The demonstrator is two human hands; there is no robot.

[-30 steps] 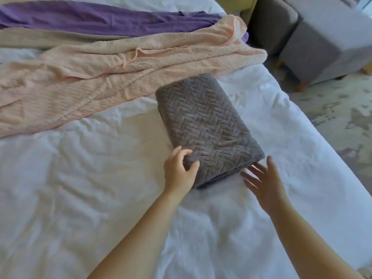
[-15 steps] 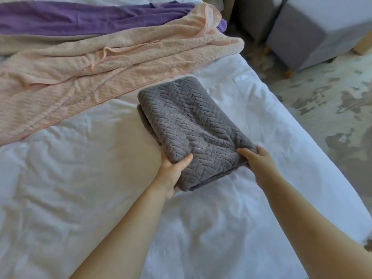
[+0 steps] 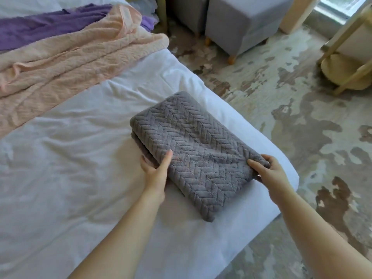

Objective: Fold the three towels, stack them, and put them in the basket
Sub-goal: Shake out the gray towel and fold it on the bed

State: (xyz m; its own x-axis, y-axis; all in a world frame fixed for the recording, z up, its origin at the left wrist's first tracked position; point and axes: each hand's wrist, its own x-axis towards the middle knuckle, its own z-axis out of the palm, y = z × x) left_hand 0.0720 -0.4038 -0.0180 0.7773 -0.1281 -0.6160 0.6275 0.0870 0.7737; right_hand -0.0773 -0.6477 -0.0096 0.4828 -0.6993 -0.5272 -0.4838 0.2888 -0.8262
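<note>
A folded grey towel [image 3: 193, 146] with a herringbone weave lies near the right corner of the white bed [image 3: 70, 158]. My left hand [image 3: 156, 174] grips its left edge, thumb on top and fingers underneath. My right hand [image 3: 269, 174] grips its right edge the same way. An unfolded pink towel [image 3: 66, 65] is spread across the far left of the bed. A purple towel [image 3: 46, 29] lies behind it, partly covered by the pink one. A woven basket [image 3: 342, 73] sits on the low shelf of a wooden stand at the far right.
Two grey upholstered stools [image 3: 241, 23] stand on the patterned rug [image 3: 302, 137] beyond the bed corner. The wooden stand's legs [image 3: 354, 77] cross in front of the basket. The bed's edge runs diagonally just right of the grey towel.
Both hands went from hovering at the grey towel's near end to gripping its two sides. The towel has shifted toward the bed's right corner, and the view has swung right toward the basket.
</note>
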